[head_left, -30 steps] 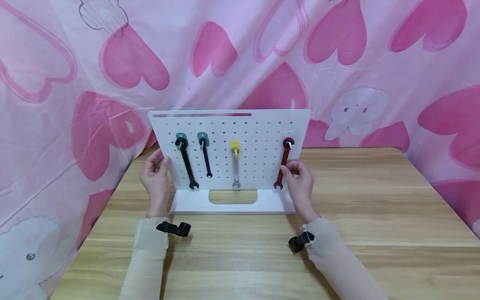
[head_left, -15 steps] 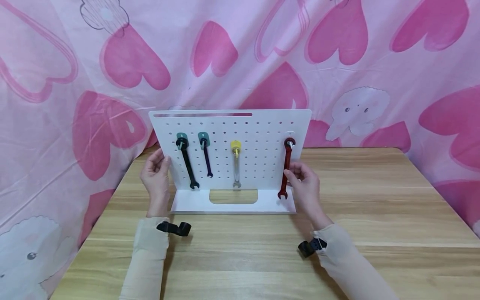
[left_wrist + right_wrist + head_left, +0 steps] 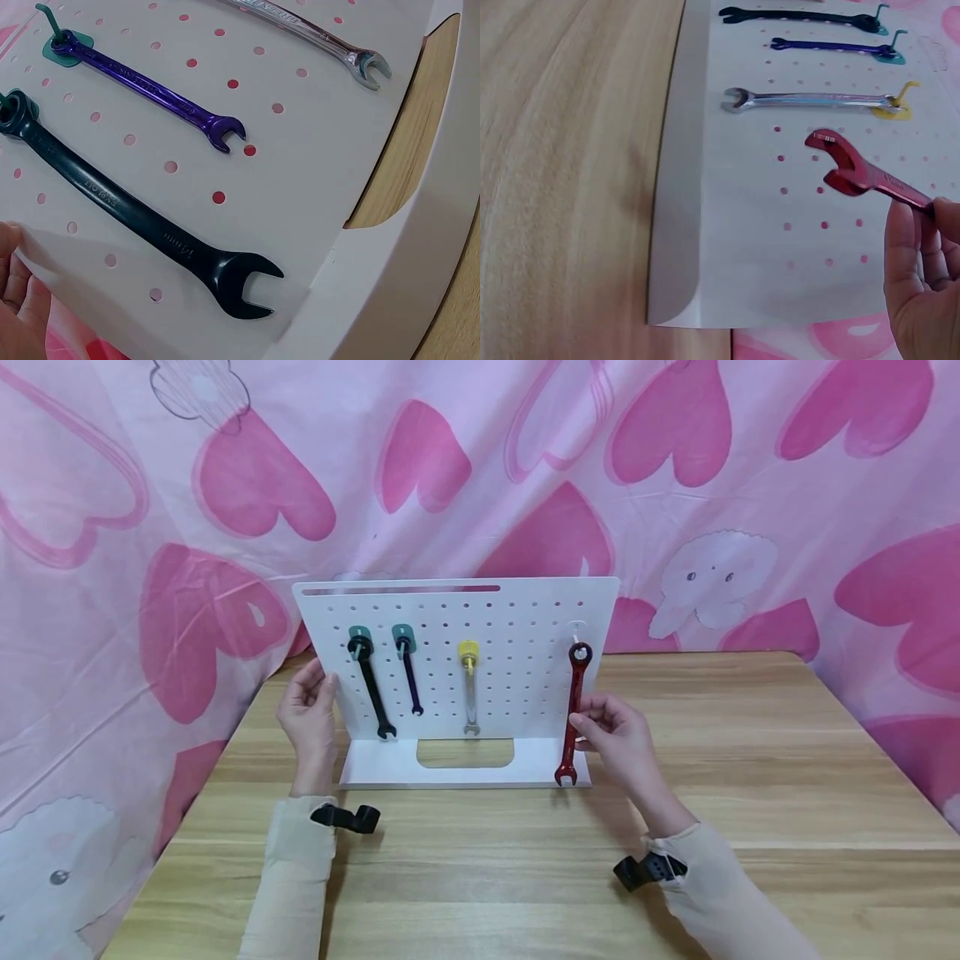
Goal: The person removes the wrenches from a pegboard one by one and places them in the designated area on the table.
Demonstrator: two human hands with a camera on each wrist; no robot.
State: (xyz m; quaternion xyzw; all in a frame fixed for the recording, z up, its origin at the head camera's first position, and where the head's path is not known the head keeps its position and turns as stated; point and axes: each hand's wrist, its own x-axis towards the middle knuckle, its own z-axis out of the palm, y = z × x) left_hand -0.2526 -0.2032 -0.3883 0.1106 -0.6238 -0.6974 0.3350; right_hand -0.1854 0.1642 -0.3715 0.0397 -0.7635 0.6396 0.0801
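A white pegboard (image 3: 525,693) stands on the table, wrenches hanging on its hooks. My left hand (image 3: 309,710) holds its left edge, thumb in front and the other fingers partly hidden behind. Between the thumb and fingers of my right hand (image 3: 618,739) is the red wrench (image 3: 573,710), pinched mid-handle, its open end (image 3: 840,161) pointing down. Its ring end sits just below and in front of the white hook (image 3: 576,631); whether the hook's tip is inside the ring I cannot tell.
Still hanging are a black wrench (image 3: 135,210) and a purple wrench (image 3: 150,88) on green hooks, and a silver wrench (image 3: 810,100) on a yellow hook (image 3: 468,652). The wooden table (image 3: 480,868) extends around the board. A pink heart-patterned cloth (image 3: 540,535) hangs behind.
My right hand has drawn the red wrench toward me and downward, its ring leaving the spot close to the board. The left hand stays on the board's edge.
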